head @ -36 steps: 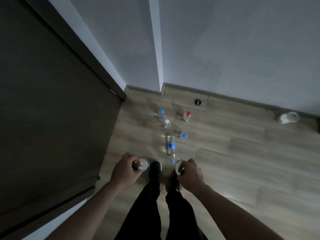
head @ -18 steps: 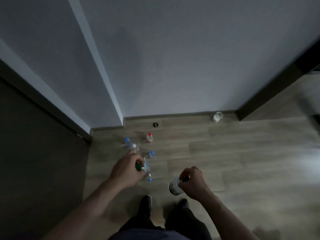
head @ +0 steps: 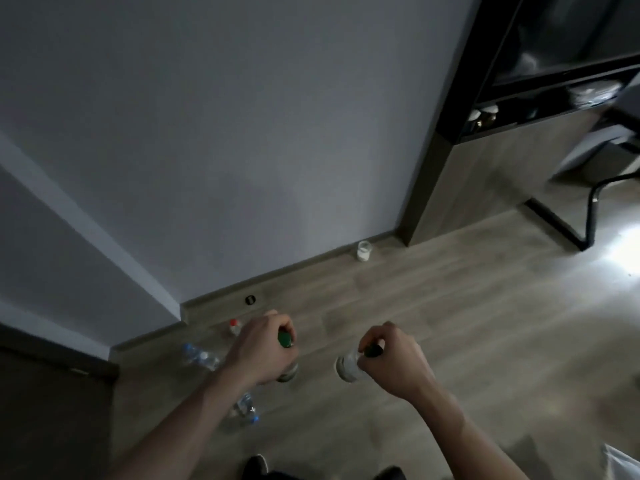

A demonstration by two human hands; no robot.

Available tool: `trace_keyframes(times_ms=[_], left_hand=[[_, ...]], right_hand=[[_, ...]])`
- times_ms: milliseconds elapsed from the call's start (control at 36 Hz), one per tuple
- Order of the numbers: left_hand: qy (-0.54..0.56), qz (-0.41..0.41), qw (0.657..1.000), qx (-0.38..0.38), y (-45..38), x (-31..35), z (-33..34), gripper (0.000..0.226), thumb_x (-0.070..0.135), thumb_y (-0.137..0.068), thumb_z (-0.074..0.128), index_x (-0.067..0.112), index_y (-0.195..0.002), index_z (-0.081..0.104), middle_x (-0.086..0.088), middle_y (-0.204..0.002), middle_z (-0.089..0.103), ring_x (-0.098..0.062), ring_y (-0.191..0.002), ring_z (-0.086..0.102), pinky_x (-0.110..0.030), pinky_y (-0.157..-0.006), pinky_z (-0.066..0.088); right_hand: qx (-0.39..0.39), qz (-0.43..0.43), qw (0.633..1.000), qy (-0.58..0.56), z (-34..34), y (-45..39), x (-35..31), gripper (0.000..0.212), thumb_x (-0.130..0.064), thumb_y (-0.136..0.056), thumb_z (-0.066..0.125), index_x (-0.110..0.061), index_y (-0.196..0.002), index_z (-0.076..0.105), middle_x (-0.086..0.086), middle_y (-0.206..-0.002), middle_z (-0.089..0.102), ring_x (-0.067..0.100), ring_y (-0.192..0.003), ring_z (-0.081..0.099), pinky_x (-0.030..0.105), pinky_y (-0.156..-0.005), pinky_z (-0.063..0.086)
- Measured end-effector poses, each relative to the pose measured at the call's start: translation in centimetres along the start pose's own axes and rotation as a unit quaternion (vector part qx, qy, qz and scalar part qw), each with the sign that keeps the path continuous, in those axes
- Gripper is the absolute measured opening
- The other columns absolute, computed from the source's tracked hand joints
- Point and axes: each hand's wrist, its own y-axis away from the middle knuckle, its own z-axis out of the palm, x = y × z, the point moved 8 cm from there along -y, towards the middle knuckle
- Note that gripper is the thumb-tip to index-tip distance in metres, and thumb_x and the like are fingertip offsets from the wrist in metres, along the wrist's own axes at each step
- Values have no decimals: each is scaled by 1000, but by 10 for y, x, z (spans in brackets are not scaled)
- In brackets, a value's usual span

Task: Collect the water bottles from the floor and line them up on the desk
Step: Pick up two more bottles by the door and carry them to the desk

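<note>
Wood floor (head: 433,323); each hand grips green-capped bottle (head: 286,358); labels unreadable.

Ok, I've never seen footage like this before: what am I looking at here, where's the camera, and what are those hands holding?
There is no machine here. The camera sits on a person's head and looks forward and down, so the two arms reaching in from the bottom are that person's own. The left hand grips a bottle with a green cap. The right hand grips a second bottle by its dark-capped neck. Under them is a wooden floor where more bottles lie: a red-capped one by the wall corner, blue-capped ones to the left, and another beside the left forearm. A white jar stands against the skirting. The dark shelving unit is at upper right. The picture is dim and slightly blurred.
</note>
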Motion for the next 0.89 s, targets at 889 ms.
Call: trace_keyframes(times_ms=[889], left_hand=[[37,218,972,-74,-291,452,136,12,33,-63,67,32,-75,64,17,-80,60,-4,-77,58,-32,-70,52]], right_hand=[[139,125,981,56,-398,-119,262,15,-25,-65,64,-38,-72,65,-15,-83,60,3,-71,59,15,-54,40]])
